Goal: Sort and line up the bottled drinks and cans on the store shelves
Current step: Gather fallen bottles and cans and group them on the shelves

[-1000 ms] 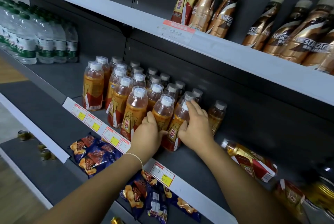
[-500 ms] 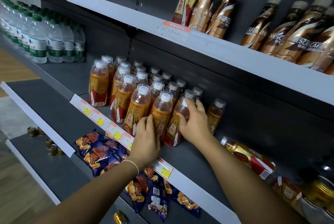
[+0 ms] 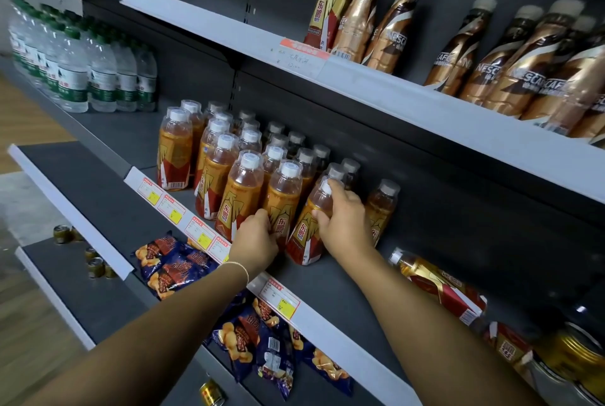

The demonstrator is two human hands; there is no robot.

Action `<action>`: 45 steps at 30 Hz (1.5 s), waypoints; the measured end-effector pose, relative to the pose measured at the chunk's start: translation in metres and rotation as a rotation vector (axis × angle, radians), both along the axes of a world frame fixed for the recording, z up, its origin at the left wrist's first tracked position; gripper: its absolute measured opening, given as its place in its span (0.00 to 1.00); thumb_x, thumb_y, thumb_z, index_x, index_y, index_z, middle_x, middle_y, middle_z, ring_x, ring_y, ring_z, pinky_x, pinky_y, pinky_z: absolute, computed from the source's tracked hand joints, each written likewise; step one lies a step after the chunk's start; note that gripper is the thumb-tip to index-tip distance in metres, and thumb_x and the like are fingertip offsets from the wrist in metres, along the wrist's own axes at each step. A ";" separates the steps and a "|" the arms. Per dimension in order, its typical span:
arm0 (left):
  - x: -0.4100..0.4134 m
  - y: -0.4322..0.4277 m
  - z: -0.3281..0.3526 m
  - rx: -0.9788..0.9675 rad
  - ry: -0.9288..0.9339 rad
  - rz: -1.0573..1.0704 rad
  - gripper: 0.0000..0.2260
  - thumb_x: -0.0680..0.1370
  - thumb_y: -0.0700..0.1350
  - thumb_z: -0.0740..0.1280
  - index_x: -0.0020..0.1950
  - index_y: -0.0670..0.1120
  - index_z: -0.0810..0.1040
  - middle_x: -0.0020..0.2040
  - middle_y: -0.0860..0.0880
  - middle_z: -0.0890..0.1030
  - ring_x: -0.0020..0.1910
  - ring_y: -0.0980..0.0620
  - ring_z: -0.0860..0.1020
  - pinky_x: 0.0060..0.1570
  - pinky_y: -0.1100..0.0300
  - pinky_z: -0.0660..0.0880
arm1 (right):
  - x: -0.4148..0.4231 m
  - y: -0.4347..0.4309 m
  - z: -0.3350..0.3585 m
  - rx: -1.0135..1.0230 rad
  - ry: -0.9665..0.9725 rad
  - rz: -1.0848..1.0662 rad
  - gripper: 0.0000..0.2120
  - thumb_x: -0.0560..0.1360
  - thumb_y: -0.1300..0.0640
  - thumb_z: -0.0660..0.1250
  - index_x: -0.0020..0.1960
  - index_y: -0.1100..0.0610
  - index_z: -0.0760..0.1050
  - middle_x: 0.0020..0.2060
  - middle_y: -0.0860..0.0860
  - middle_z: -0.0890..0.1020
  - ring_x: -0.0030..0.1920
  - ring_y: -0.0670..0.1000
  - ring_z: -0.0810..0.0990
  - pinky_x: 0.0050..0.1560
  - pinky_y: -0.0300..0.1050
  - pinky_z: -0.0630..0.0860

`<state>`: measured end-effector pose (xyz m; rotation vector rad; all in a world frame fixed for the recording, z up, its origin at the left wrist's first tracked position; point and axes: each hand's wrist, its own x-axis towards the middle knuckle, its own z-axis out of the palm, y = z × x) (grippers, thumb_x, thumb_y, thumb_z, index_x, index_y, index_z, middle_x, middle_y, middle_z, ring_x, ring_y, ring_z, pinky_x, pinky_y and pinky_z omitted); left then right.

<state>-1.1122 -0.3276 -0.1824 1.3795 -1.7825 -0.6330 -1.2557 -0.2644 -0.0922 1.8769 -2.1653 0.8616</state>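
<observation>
Several orange drink bottles (image 3: pixel 240 189) with white caps stand in rows on the grey middle shelf (image 3: pixel 343 278). My left hand (image 3: pixel 257 240) presses its fingers against the base of a front-row bottle (image 3: pixel 281 202). My right hand (image 3: pixel 343 219) is wrapped around the rightmost front bottle (image 3: pixel 304 235), which leans slightly left. One more orange bottle (image 3: pixel 381 209) stands apart just right of my right hand. Another bottle (image 3: pixel 438 284) of the same brand lies on its side farther right on the shelf.
Brown coffee bottles (image 3: pixel 523 62) and one gold bottle (image 3: pixel 330 3) fill the upper shelf. Water bottles (image 3: pixel 82 68) stand at the left. Snack bags (image 3: pixel 170 261) lie on the lower shelf, small cans (image 3: pixel 95 266) below left, gold cans (image 3: pixel 576 356) at the right.
My left hand slid down from the bottle's side to its base. My right hand shifted its grip lower around the rightmost front bottle. The view moved closer and slightly right.
</observation>
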 end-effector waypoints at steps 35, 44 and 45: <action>-0.293 0.215 0.086 -0.420 -0.422 -0.960 0.25 0.79 0.53 0.64 0.74 0.47 0.66 0.67 0.44 0.72 0.66 0.44 0.72 0.65 0.54 0.71 | -0.296 0.330 0.006 0.089 -0.109 -0.611 0.25 0.78 0.54 0.65 0.73 0.57 0.69 0.67 0.57 0.74 0.66 0.56 0.73 0.65 0.45 0.71; -0.365 0.291 0.088 -0.433 -0.448 -1.073 0.24 0.78 0.54 0.65 0.73 0.50 0.66 0.68 0.46 0.71 0.66 0.45 0.71 0.64 0.53 0.71 | -0.374 0.430 0.018 0.044 0.044 -0.961 0.23 0.76 0.53 0.64 0.69 0.61 0.69 0.64 0.61 0.72 0.67 0.61 0.66 0.70 0.54 0.64; -0.372 0.299 0.088 -0.433 -0.453 -1.079 0.25 0.78 0.54 0.65 0.74 0.49 0.65 0.68 0.46 0.70 0.67 0.44 0.71 0.65 0.52 0.71 | -0.383 0.436 0.019 0.066 0.057 -0.989 0.23 0.76 0.53 0.64 0.68 0.61 0.69 0.64 0.61 0.72 0.68 0.62 0.66 0.69 0.54 0.65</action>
